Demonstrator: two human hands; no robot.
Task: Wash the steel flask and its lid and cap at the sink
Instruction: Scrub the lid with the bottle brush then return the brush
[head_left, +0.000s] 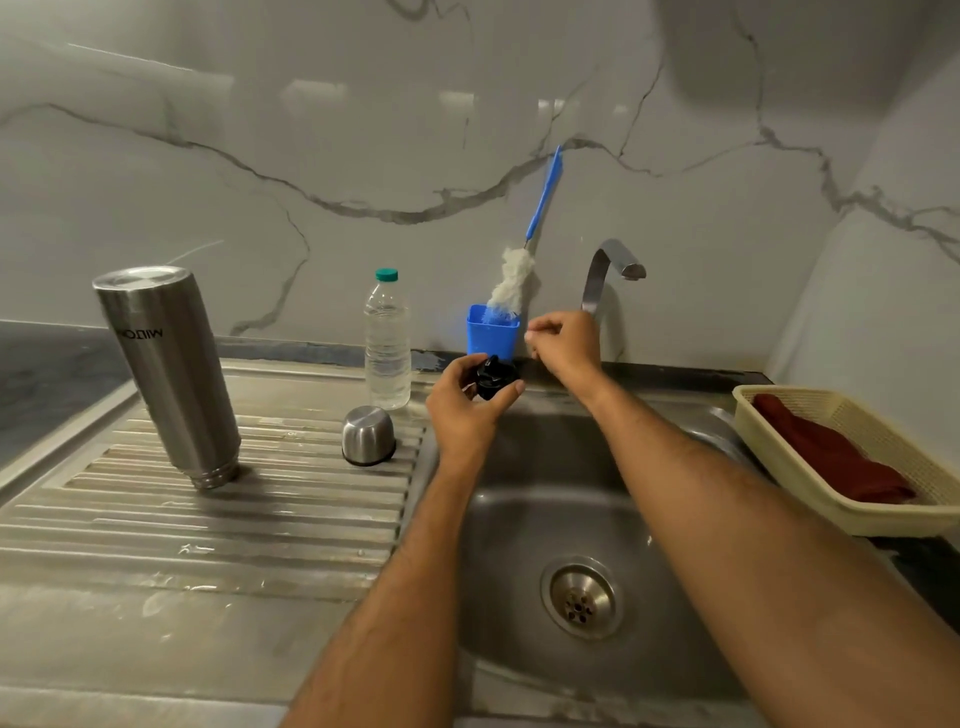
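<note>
The steel flask (169, 374) stands upside down on the ribbed drainboard at the left. Its steel cap (368, 434) sits mouth down on the drainboard near the sink's left rim. My left hand (465, 408) grips the black lid (496, 378) above the back left corner of the sink (524, 519). My right hand (563, 345) hovers just right of the lid, in front of the blue cup, with fingers curled and nothing visible in them. The tap (608, 270) rises behind my right hand; no water runs from it.
A blue cup (491, 335) with a blue-handled bottle brush (522, 260) stands against the marble wall. A plastic water bottle (387, 340) stands left of it. At the right, a cream basket (831, 499) holds a dark red cloth (836, 457). The drain (582, 597) lies mid-basin.
</note>
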